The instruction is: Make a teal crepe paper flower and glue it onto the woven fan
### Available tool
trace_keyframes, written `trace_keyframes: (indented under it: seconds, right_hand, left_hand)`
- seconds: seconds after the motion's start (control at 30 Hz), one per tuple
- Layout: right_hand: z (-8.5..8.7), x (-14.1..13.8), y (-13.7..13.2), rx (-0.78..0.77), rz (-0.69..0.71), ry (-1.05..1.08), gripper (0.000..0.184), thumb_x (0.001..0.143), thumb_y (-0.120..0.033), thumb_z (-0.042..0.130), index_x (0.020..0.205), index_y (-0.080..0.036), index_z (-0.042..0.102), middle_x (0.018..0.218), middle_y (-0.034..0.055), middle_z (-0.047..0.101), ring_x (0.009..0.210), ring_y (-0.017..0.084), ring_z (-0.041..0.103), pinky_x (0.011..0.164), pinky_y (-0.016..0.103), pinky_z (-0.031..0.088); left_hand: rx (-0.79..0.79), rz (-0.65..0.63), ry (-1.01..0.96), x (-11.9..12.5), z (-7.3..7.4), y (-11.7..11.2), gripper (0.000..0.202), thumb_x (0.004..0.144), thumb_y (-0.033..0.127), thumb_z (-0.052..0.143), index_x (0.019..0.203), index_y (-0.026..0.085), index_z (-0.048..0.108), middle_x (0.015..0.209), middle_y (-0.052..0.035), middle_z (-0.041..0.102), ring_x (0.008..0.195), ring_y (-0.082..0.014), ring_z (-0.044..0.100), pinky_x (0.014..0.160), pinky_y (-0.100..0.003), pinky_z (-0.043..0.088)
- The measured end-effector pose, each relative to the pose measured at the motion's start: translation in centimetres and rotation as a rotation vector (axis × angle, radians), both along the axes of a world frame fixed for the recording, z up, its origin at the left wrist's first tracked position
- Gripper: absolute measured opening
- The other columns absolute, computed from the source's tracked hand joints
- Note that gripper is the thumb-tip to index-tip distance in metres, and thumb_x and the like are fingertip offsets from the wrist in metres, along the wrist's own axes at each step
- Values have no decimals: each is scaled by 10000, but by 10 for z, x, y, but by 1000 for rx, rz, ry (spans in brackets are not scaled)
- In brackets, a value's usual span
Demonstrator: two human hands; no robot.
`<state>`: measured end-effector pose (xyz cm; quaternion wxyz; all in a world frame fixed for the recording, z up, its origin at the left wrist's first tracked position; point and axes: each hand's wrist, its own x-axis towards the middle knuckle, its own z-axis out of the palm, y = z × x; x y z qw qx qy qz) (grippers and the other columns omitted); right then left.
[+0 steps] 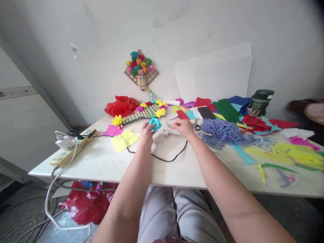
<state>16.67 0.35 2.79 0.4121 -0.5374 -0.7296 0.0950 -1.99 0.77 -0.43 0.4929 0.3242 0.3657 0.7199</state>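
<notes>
My left hand (pixel 147 133) is closed on a turquoise crepe-paper flower (pixel 155 125), held just above the table. To its right, my right hand (pixel 184 129) has its fingers pinched together; what is between them is too small to make out. A whitish object (pixel 167 131) lies between the hands, partly covered by the right one, and its kind is unclear. Behind the flower is a green and striped fan-shaped piece (pixel 141 114) decorated with yellow, pink and red paper flowers. Yellow paper squares (pixel 125 140) lie left of my left hand.
A power strip (pixel 73 148) sits at the left edge, its black cord (pixel 167 160) looping before my hands. Purple yarn (pixel 220 131), black scissors (pixel 197 127), a dark phone (pixel 206 113), coloured crepe paper (pixel 226 109) and a green bottle (pixel 260 103) are on the right.
</notes>
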Motion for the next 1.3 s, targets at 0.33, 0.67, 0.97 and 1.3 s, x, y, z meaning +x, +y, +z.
trace_keyframes:
  seconds: [0.33,0.67,0.97,1.3]
  right_hand:
    - [-11,2,14,-128,175,137,280,844,-293,562,1029,-194,749,784,42,743,750,172,645,680,267,445]
    - [-18,3,16,-266,355,341,281,767,-265,575,933,-141,765,823,60,736,595,114,552,550,230,432]
    - [-17,5,17,-333,331,469,339,672,-328,648,914,-120,760,638,21,668,435,54,366,394,191,278]
    - [-12,4,15,-215,311,442,272,677,-277,612,828,-116,772,642,65,707,551,141,562,483,236,424]
  left_hand:
    - [-17,-38,-81,3,1,-1,428,497,176,699,901,186,557,714,14,633,612,-129,604,656,-304,512]
    - [-21,-49,-2,6,3,-4,362,468,213,719,807,157,604,681,-6,624,630,-141,602,647,-297,497]
    - [7,-56,37,7,2,-5,340,475,241,745,764,162,585,654,0,620,610,-142,600,642,-303,496]
    - [2,-60,61,7,1,-3,344,486,245,739,785,160,592,690,-17,642,634,-157,621,669,-336,524]
